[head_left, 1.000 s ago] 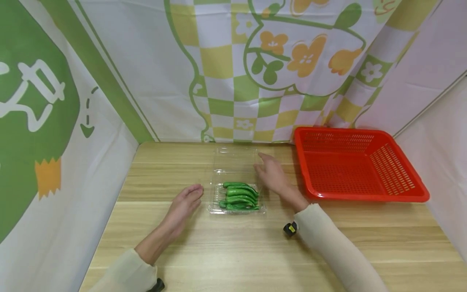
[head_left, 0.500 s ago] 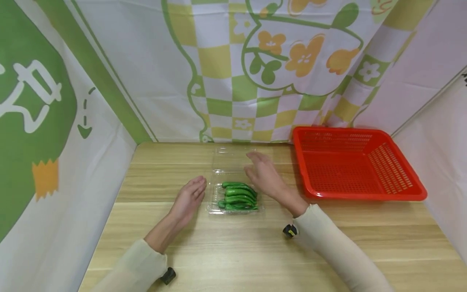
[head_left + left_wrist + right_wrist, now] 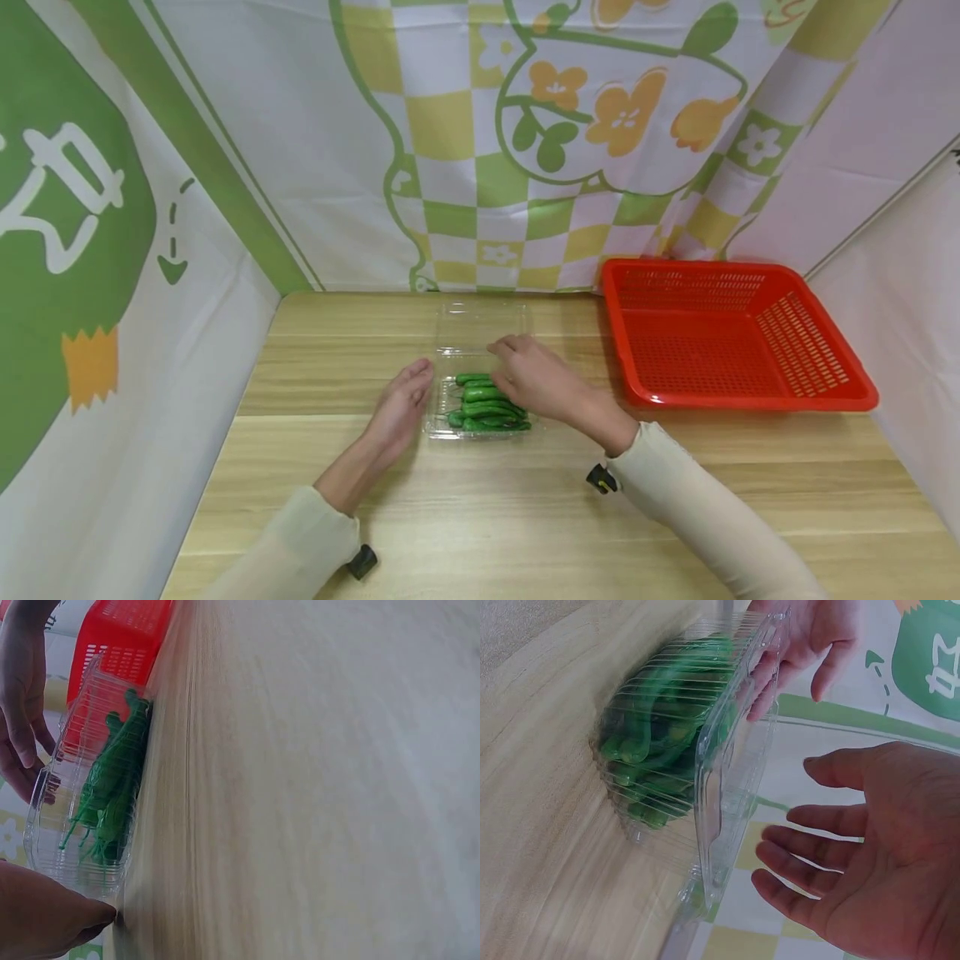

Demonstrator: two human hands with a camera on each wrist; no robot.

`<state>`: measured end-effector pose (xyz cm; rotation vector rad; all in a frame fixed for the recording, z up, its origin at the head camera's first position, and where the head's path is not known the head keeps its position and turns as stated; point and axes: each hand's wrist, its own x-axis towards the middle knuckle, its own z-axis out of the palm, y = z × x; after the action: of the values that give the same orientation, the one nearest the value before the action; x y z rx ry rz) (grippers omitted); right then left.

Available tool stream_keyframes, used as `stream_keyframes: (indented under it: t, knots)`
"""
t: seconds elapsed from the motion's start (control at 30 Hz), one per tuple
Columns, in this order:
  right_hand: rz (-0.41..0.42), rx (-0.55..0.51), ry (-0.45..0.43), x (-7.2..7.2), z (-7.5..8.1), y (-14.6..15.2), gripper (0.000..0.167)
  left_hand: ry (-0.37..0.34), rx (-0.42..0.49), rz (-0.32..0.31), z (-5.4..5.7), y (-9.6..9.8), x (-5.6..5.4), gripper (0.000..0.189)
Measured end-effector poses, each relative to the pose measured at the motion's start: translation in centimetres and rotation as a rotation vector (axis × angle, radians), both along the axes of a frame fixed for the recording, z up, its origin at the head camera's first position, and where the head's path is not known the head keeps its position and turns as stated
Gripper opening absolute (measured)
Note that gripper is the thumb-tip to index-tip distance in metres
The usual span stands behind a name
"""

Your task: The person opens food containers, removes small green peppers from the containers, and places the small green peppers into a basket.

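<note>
A clear plastic clamshell box (image 3: 438,435) stands on the table, its lid (image 3: 483,327) laid back toward the curtain. Inside the box lie several long green chili peppers (image 3: 491,410), side by side. My left hand (image 3: 397,410) is at the box's left side, fingers extended along its wall; I cannot tell how firmly it touches. Over the peppers and the box's right rim hovers my right hand (image 3: 540,379). In the right wrist view, the right hand (image 3: 885,840) has spread, slightly bent fingers with nothing between them. It hides part of the upper peppers in the head view.
A red perforated plastic basket (image 3: 637,392) stands to the right, near the back of the wooden table (image 3: 480,517). A patterned curtain (image 3: 450,167) rises behind the table, and white cloth walls stand at both sides.
My right hand has moved left and nearer, from beside the lid to above the peppers. My left hand has come right, up to the box's side. The peppers stay in place.
</note>
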<state>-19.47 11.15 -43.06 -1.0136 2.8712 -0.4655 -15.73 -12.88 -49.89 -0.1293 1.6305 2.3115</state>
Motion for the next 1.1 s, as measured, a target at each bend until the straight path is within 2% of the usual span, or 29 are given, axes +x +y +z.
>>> stream_keyframes:
  t: [0.17, 0.43, 0.7, 1.1]
  knots:
    - [0.045, 0.046, 0.012, 0.3, 0.0, -0.2, 0.041, 0.004, 0.012, 0.006, -0.2, 0.4, 0.0, 0.066]
    - [0.1, 0.084, 0.02, 0.5, -0.5, -0.6, 0.018, -0.025, -0.027, 0.019, -0.2, 1.1, 0.2, 0.061]
    - [0.118, 0.119, 0.057, 0.3, -1.2, -0.9, 0.014, -0.034, -0.039, 0.039, -0.2, 1.7, 0.3, 0.06]
    - [0.136, 0.128, 0.056, 0.2, -2.5, -1.8, 0.014, -0.053, -0.04, 0.038, -0.5, 1.9, 0.5, 0.057]
